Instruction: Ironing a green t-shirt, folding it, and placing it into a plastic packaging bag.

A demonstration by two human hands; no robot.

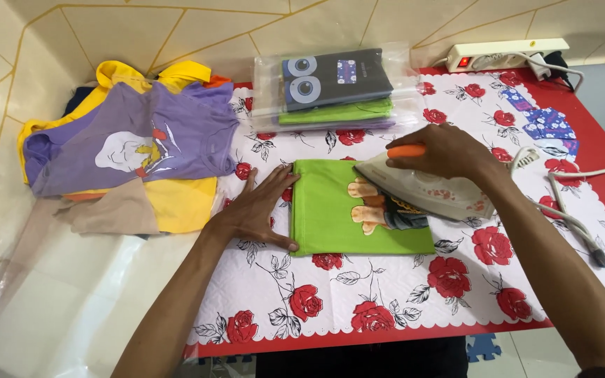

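A white cloth printed with red roses (414,294) covers the red table (600,140), and everything else is placed here from the folded green shirt (330,217) that lies near the cloth's middle. To the left of the green shirt, partly off the cloth, sits a loose heap of clothes with a purple shirt (169,136) on top and yellow fabric (176,203) showing beneath it. Behind the green shirt, toward the wall, is a stack of clear bags holding folded shirts (334,87), a dark one with two round eyes uppermost. The white iron (432,189) rests on the green shirt's right part, over its printed picture, tip pointing left. The right hand (449,150) is closed around the iron's orange handle. The left hand (260,206) lies flat with fingers spread, pressing on the green shirt's left edge. Far behind and to the right of the green shirt, a white power strip (505,52) lies by the wall, and the iron's grey cord (575,220) trails off to the right.
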